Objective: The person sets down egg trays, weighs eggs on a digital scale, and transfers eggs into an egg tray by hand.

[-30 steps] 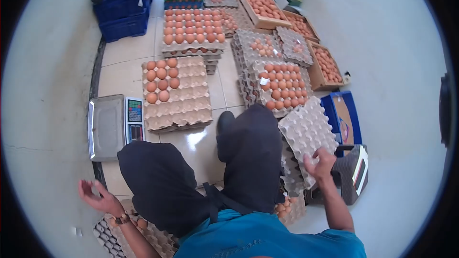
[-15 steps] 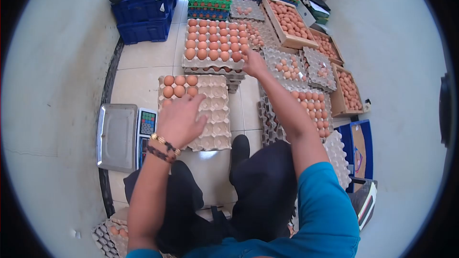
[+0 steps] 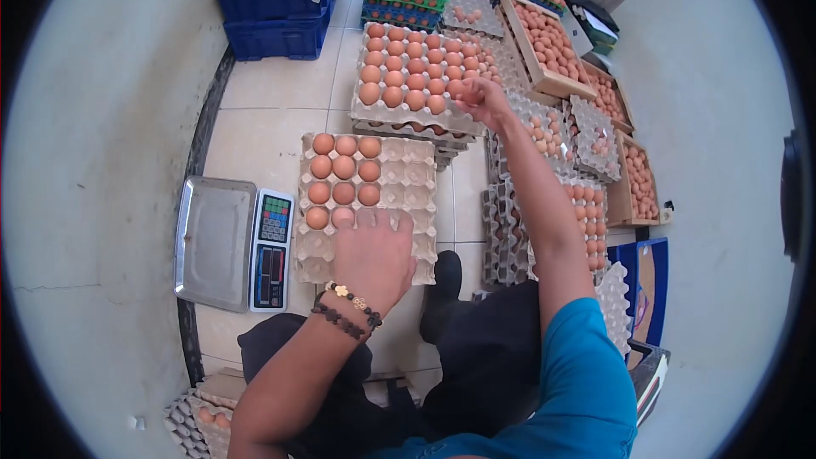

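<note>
My left hand (image 3: 374, 255), with bracelets at the wrist, lies palm down over the lower middle of a partly filled cardboard egg tray (image 3: 314, 270). Its fingers are spread, and anything under the palm is hidden. Brown eggs (image 3: 343, 167) fill the tray's left columns; bare cups show on its right. My right hand (image 3: 484, 102) is at the near right corner of a fuller egg tray (image 3: 365, 112) on a stack, its fingers curled round a brown egg (image 3: 464, 100).
A scale (image 3: 217, 242) stands left of the near tray. Blue crates (image 3: 276, 34) are at the back left. Wooden boxes of eggs (image 3: 544, 47), more stacked trays (image 3: 506, 242) and a blue bin (image 3: 654, 289) line the right. My boot (image 3: 442, 293) is near the tray.
Since one second ago both hands have come forward from my sides to the two trays. Over the last half second my left hand has shifted nearer to me, and my right fingers have closed on an egg.
</note>
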Available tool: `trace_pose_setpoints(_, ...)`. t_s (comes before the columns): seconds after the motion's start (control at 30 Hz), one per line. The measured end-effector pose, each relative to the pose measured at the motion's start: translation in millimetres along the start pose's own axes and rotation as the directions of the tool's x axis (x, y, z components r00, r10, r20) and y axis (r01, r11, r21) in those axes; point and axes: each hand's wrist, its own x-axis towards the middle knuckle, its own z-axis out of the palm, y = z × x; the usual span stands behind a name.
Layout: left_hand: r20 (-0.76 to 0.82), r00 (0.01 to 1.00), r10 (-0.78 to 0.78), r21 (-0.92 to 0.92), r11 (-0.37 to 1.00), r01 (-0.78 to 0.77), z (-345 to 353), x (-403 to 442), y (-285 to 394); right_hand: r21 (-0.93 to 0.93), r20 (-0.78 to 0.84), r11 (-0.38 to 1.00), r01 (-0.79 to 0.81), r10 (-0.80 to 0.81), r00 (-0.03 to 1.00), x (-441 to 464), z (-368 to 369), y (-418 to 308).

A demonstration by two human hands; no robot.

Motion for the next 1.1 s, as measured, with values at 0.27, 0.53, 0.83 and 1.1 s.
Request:
trace_pose_setpoints(0.27,0.112,0.993,-0.04,-0.033,0.998,0.044,12.1,5.9,13.0,-0.965,0.261,-0.062,0.254,-0.221,0.94,-7.8,100.1,-6.5)
trace_pose_setpoints(0.53,0.2,0.978,-0.054,0.042,0.998,0.046,34.2,9.2,28.5,-0.906,0.194,0.323,0.274,-0.26,0.946,-9.1,88.7,-16.5)
trace_pose_setpoints(0.83,0.233,0.971,-0.042,0.05,0.998,0.031,30.5,5.2,37.6,-0.891,0.45,0.035,0.452,-0.05,0.892,-74.7,121.0,24.8)
trace_pose_setpoints(1.1,0.261,0.964,-0.053,0.053,0.998,0.04,28.3,6.0,39.1,-0.582,0.322,0.792,0.187,0.012,0.947,-62.3,104.2,60.7)
